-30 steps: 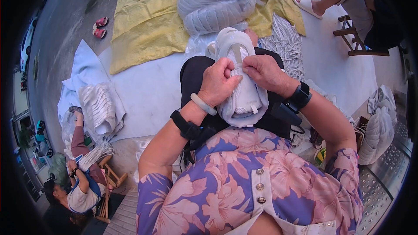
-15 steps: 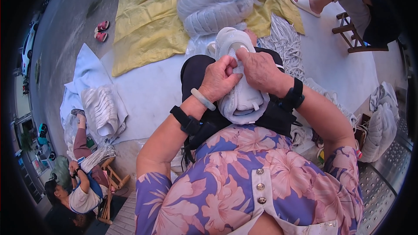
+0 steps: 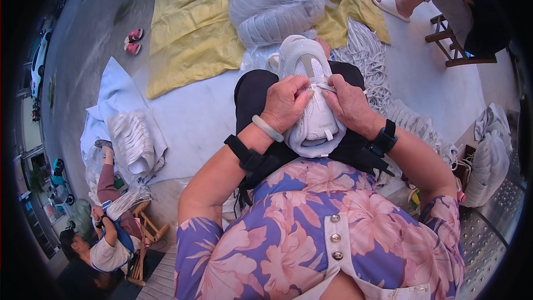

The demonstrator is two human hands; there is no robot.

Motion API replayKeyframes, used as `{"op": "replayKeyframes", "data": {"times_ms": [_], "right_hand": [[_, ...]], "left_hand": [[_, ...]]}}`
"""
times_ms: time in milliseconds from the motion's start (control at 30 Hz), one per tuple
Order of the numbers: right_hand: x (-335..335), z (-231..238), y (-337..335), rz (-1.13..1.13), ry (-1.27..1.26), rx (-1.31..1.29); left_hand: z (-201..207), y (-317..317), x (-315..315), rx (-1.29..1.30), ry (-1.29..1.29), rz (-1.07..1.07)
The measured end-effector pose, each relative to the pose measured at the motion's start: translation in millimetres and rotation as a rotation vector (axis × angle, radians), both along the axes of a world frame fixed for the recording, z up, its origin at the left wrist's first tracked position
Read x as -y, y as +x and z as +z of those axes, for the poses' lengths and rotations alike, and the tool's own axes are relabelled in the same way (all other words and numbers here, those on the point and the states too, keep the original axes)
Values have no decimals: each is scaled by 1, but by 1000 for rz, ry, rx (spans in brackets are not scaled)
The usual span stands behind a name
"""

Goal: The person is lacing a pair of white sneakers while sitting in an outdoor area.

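Observation:
A white sneaker (image 3: 318, 118) with mesh panels rests on my lap, its toe pointing away from me and its opening toward me. Whether it has a sole does not show. Across its front runs a white shoelace (image 3: 319, 81), stretched between my hands. My left hand (image 3: 285, 101) pinches the lace at the left side of the eyelets, thumb against fingers. On the other side, my right hand (image 3: 350, 105) is closed on the lace too, thumb and forefinger together. Part of another white shoe (image 3: 273, 61) peeks out beside the toe.
Beyond my knees, plastic-wrapped white shoe parts (image 3: 283, 8) lie on a yellow sheet (image 3: 191, 33). A heap of white laces (image 3: 366, 58) lies to their right. One person (image 3: 105, 244) sits at left; another person's leg (image 3: 413, 0) is at upper right, near a wooden stool (image 3: 447, 39).
My hands have moved apart to either side of the sneaker, and the lace now shows taut between them. Earlier they were close together over the front, the right one farther up.

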State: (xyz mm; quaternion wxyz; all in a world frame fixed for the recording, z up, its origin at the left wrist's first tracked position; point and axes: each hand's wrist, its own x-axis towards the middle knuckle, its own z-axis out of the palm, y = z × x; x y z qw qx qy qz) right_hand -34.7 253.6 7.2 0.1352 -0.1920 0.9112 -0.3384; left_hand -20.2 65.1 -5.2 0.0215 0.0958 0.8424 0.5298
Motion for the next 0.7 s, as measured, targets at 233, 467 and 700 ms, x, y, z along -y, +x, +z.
{"op": "replayKeyframes", "data": {"times_ms": [233, 467, 700], "right_hand": [[17, -21, 18, -47, 24, -169], [8, -13, 10, -46, 23, -24], [-25, 5, -14, 87, -127, 57]], "left_hand": [[1, -1, 2, -76, -95, 5], [6, -13, -6, -94, -395, -63], [22, -14, 34, -35, -427, -53]]}}
